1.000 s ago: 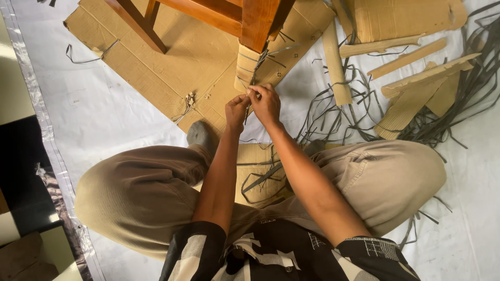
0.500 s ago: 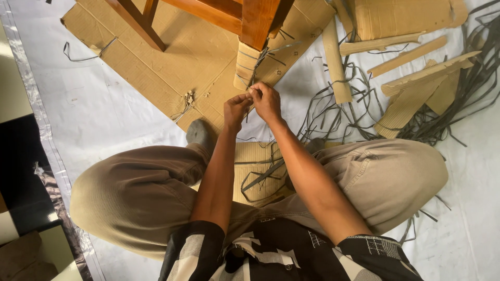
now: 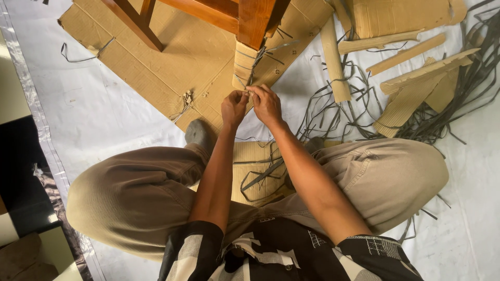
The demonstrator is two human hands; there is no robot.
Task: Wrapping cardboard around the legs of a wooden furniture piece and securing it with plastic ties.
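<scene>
Both hands stay put as a second ago: left hand (image 3: pixel 234 106) and right hand (image 3: pixel 266 102), each grip pinching the thin grey strap (image 3: pixel 253 73) binding the cardboard-wrapped wooden chair leg (image 3: pixel 245 65); unwrapping barely advances.

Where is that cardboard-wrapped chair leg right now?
In the head view, the cardboard-wrapped chair leg stands top centre on the flat cardboard sheet, just above the left hand and right hand, which meet at its lower end.

A white plastic sheet (image 3: pixel 104 112) covers the floor, daylit and creased. Flattened brown cardboard (image 3: pixel 172 62) lies on it up and left of the grip. To the right lie cardboard strips (image 3: pixel 396 60) and tangled dark straps (image 3: pixel 469 93). At far left, a dark floor edge (image 3: pixel 21 171).
</scene>
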